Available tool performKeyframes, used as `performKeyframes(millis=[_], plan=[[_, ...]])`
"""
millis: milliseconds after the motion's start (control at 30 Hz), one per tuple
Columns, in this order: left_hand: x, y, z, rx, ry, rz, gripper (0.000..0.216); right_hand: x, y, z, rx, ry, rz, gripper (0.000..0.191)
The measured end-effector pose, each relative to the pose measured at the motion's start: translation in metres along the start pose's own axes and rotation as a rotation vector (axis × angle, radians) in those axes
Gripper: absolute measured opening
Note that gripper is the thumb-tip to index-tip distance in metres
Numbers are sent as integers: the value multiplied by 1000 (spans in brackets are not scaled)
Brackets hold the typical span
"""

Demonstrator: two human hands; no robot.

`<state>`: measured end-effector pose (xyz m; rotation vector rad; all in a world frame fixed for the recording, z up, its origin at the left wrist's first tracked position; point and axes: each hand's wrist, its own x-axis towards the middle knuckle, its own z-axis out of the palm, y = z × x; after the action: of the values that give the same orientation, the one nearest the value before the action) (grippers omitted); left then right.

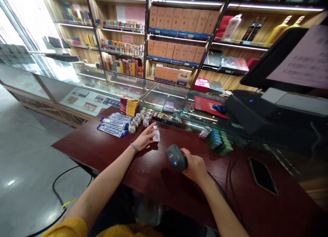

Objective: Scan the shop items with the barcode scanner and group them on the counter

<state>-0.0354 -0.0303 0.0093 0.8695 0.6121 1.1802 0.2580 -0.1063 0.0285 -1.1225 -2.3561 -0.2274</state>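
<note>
My left hand (144, 138) grips a small clear bottle (156, 133) with a silvery cap, just above the dark red table (153, 161). In my right hand (196, 165) is a black barcode scanner (176, 157) with a blue light, its head turned toward the bottle. Similar little bottles (138, 119) stand in a cluster beyond my left hand. Left of them lie several blue-and-white packets (114, 124), with a stack of red-and-yellow packs (129, 105) behind. Blue and green tube-shaped packs (220, 141) sit right of the scanner, near another small bottle (205, 132).
A phone (263, 175) lies at the right, near the scanner's cable (229, 182). Behind the table runs a glass counter (164, 93) holding a red mat (210, 106) and a mouse (218, 108). A monitor (276, 59) stands at the right; stocked shelves (179, 38) line the wall.
</note>
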Motion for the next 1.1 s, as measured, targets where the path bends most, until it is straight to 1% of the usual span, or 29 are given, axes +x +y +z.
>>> performKeyframes(millis=[100,233,300,433,500,633,700,767,833,867,967,1000,1100], plan=[[3,-3,-3,17,10,-5,72,1,-6,-3,16,-58,-34,53],[8,-6,-11,44,6,34,78,1,-9,-6,30,-105,-46,34],[10,-7,-13,50,17,40,80,1,-8,-6,32,-115,-42,29],[8,-4,-10,-9,48,12,76,1,-6,-5,52,-74,-36,42],[5,-1,-8,-58,64,-9,70,0,-4,-4,61,-46,-33,47],[1,1,-8,-190,74,-47,44,-1,1,-3,60,-2,-23,49],[0,1,-8,-266,84,-61,38,-2,3,-3,47,19,-17,49],[0,1,-7,-321,126,-82,34,-3,6,-3,31,41,-5,48],[-1,2,-4,-357,154,-107,33,-4,10,-3,14,65,25,48],[-1,3,-2,-377,146,-117,32,-4,11,-2,5,78,46,47],[-4,6,3,-454,71,-116,34,-6,19,-3,-20,129,144,45],[-5,6,4,-468,57,-115,35,-6,21,-4,-25,151,183,44],[-7,5,8,-433,80,-109,45,-8,30,-7,-19,223,286,42]])
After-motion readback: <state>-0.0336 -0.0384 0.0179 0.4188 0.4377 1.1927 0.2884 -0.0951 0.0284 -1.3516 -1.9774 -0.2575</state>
